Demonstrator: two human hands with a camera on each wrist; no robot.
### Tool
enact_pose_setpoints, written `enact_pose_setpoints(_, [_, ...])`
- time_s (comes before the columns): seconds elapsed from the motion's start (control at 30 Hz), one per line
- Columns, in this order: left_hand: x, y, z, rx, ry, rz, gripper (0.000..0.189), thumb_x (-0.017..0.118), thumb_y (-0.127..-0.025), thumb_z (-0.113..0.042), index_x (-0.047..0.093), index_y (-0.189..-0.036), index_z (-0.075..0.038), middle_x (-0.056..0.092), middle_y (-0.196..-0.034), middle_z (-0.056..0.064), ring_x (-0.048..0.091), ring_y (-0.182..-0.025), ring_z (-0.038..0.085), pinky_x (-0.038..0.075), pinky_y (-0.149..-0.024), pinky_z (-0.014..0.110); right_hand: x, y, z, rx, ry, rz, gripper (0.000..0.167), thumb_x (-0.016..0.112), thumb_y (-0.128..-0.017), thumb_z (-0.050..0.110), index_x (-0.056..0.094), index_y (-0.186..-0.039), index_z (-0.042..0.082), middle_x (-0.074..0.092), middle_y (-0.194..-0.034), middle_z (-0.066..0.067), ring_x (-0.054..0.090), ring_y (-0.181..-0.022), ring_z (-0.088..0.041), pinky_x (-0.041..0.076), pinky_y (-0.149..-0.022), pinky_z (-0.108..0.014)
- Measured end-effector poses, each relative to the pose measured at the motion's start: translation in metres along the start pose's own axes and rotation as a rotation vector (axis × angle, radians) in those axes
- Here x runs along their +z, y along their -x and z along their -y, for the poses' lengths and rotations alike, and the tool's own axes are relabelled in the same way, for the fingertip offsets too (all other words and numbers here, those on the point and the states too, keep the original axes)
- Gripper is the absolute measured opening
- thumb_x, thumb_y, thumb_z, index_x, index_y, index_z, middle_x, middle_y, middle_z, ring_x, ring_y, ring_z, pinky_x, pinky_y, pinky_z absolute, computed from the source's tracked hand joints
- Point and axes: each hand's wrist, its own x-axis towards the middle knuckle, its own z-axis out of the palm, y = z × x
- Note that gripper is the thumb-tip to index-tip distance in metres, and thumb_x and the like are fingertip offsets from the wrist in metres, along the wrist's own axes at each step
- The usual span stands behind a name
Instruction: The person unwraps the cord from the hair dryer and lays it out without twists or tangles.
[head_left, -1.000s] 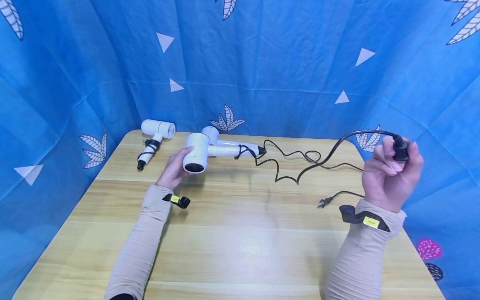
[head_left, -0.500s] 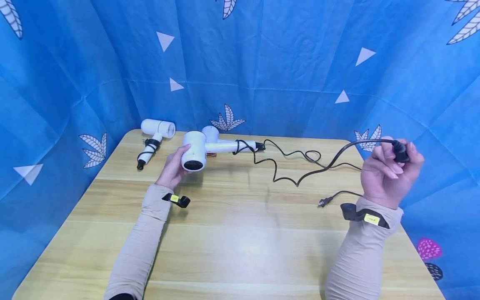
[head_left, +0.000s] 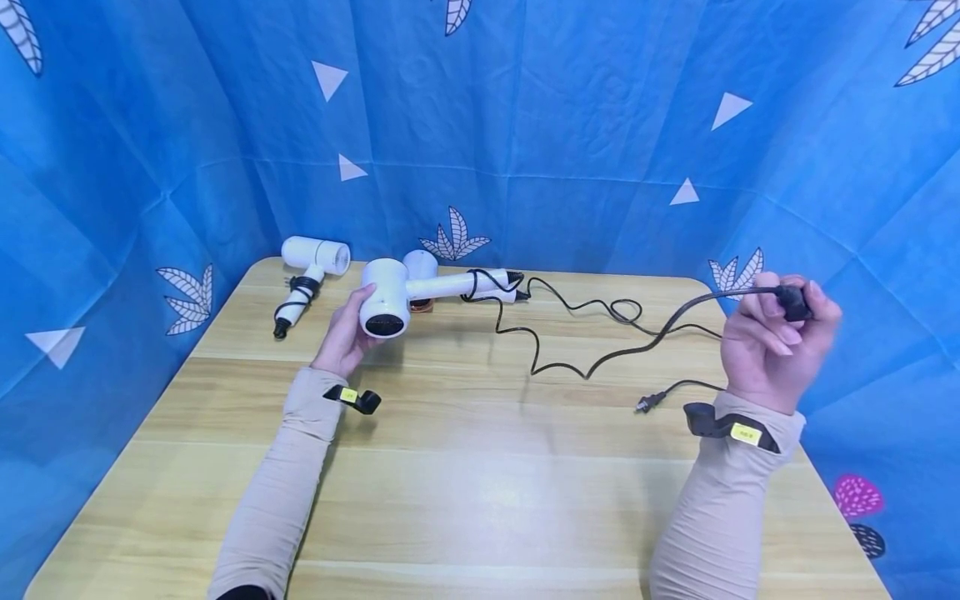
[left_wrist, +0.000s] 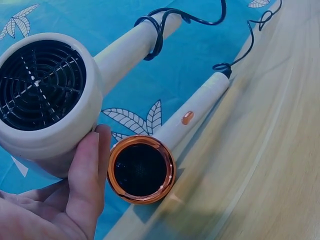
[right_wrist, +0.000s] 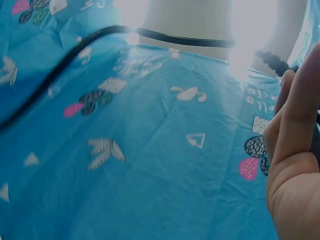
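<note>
A white hair dryer [head_left: 386, 292] is held by its head in my left hand [head_left: 347, 337], thumb against the casing. Its black grille faces the left wrist camera, and the handle [left_wrist: 125, 55] points right and slightly up. Black cord [head_left: 645, 347] loops loosely round that handle and sags across to my right hand [head_left: 776, 354]. There, raised over the table's right side, my curled fingers and thumb grip the black plug [head_left: 793, 303] at the cord's end. In the right wrist view the plug is mostly hidden behind the fingers.
Behind the held one lies a second white hair dryer [left_wrist: 200, 105] with a copper ring; its cord [head_left: 622, 312] runs right. A third [head_left: 315, 252], cord wrapped round its handle, lies at the back left. A loose plug [head_left: 649, 403] rests on the wooden table [head_left: 480, 500] at right.
The held hair dryer has shifted slightly left and its handle end has tilted upward. My right hand has moved a little left, the plug has turned, and the cord sags lower.
</note>
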Motion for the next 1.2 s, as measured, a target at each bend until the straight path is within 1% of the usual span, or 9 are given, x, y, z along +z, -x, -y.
enact_pose_setpoints(0.07, [0.0, 0.0, 0.0, 0.002, -0.002, 0.007, 0.038, 0.067, -0.097, -0.048, 0.055, -0.121, -0.019, 0.074, -0.09, -0.009, 0.07, -0.076, 0.007, 0.056, -0.059, 0.02, -0.003, -0.001, 0.003, -0.006, 0.058, -0.036, 0.019, 0.053, -0.094, -0.002, 0.057, -0.09, -0.021, 0.051, -0.068, -0.034, 0.03, -0.05, -0.004, 0.014, -0.041, 0.001])
enact_pose_setpoints(0.17, [0.001, 0.001, -0.001, 0.0, -0.001, 0.02, 0.038, 0.066, -0.098, -0.047, 0.055, -0.122, -0.019, 0.075, -0.09, -0.008, 0.07, -0.077, 0.007, 0.056, -0.059, 0.02, -0.008, -0.003, 0.008, 0.005, 0.162, -0.076, 0.023, 0.05, -0.099, -0.001, 0.058, -0.093, -0.021, 0.055, -0.068, -0.035, 0.038, -0.046, -0.015, 0.016, -0.043, -0.006])
enact_pose_setpoints(0.3, [0.003, 0.003, -0.003, -0.005, 0.008, 0.033, 0.04, 0.066, -0.098, -0.048, 0.054, -0.123, -0.02, 0.074, -0.09, -0.008, 0.071, -0.076, 0.007, 0.056, -0.058, 0.02, -0.016, -0.006, 0.016, 0.047, 0.285, -0.122, 0.027, 0.045, -0.106, 0.003, 0.058, -0.099, -0.02, 0.062, -0.073, -0.035, 0.049, -0.05, -0.024, 0.034, -0.038, -0.021])
enact_pose_setpoints(0.4, [0.004, 0.005, -0.004, -0.004, 0.006, 0.041, 0.04, 0.066, -0.098, -0.049, 0.054, -0.123, -0.02, 0.075, -0.089, -0.007, 0.071, -0.074, 0.008, 0.056, -0.056, 0.02, -0.02, -0.008, 0.018, 0.051, 0.37, -0.168, 0.027, 0.043, -0.107, 0.004, 0.058, -0.101, -0.018, 0.064, -0.076, -0.033, 0.049, -0.053, -0.022, 0.046, -0.041, -0.028])
enact_pose_setpoints(0.63, [0.003, 0.005, -0.004, 0.004, -0.007, 0.082, 0.037, 0.062, -0.1, -0.048, 0.055, -0.122, -0.019, 0.075, -0.089, -0.006, 0.071, -0.073, 0.009, 0.056, -0.057, 0.02, -0.023, -0.015, 0.01, -0.138, 0.745, -0.302, 0.019, 0.052, -0.106, 0.001, 0.062, -0.099, -0.014, 0.066, -0.075, -0.022, 0.053, -0.051, -0.014, 0.047, -0.041, -0.02])
enact_pose_setpoints(0.73, [0.003, 0.005, -0.003, 0.009, -0.031, 0.088, 0.038, 0.06, -0.1, -0.049, 0.055, -0.123, -0.02, 0.076, -0.089, -0.006, 0.071, -0.073, 0.008, 0.056, -0.057, 0.019, -0.024, -0.017, 0.006, -0.21, 0.834, -0.365, 0.016, 0.058, -0.103, 0.002, 0.063, -0.101, -0.012, 0.068, -0.075, -0.021, 0.055, -0.051, -0.013, 0.049, -0.042, -0.018])
enact_pose_setpoints(0.83, [0.003, 0.006, -0.004, 0.007, -0.034, 0.109, 0.038, 0.059, -0.101, -0.049, 0.053, -0.125, -0.021, 0.076, -0.09, -0.006, 0.072, -0.075, 0.008, 0.056, -0.058, 0.019, -0.026, -0.02, 0.005, -0.274, 0.892, -0.429, 0.016, 0.064, -0.101, 0.004, 0.065, -0.104, -0.011, 0.07, -0.077, -0.02, 0.059, -0.052, -0.013, 0.052, -0.045, -0.019])
enact_pose_setpoints(0.93, [0.003, 0.006, -0.004, 0.005, -0.031, 0.12, 0.038, 0.059, -0.101, -0.049, 0.052, -0.126, -0.021, 0.076, -0.09, -0.007, 0.072, -0.077, 0.008, 0.057, -0.059, 0.02, -0.028, -0.022, 0.004, -0.322, 0.894, -0.476, 0.018, 0.066, -0.099, 0.004, 0.064, -0.11, -0.011, 0.072, -0.082, -0.02, 0.062, -0.055, -0.015, 0.057, -0.049, -0.022])
enact_pose_setpoints(1.2, [0.004, 0.009, -0.005, -0.003, -0.092, 0.15, 0.033, 0.057, -0.102, -0.047, 0.052, -0.123, -0.022, 0.076, -0.094, -0.009, 0.072, -0.083, 0.007, 0.058, -0.066, 0.02, -0.028, -0.024, -0.004, -0.413, 0.833, -0.508, 0.03, 0.071, -0.095, 0.002, 0.064, -0.121, -0.011, 0.071, -0.095, -0.024, 0.068, -0.058, -0.021, 0.064, -0.058, -0.029])
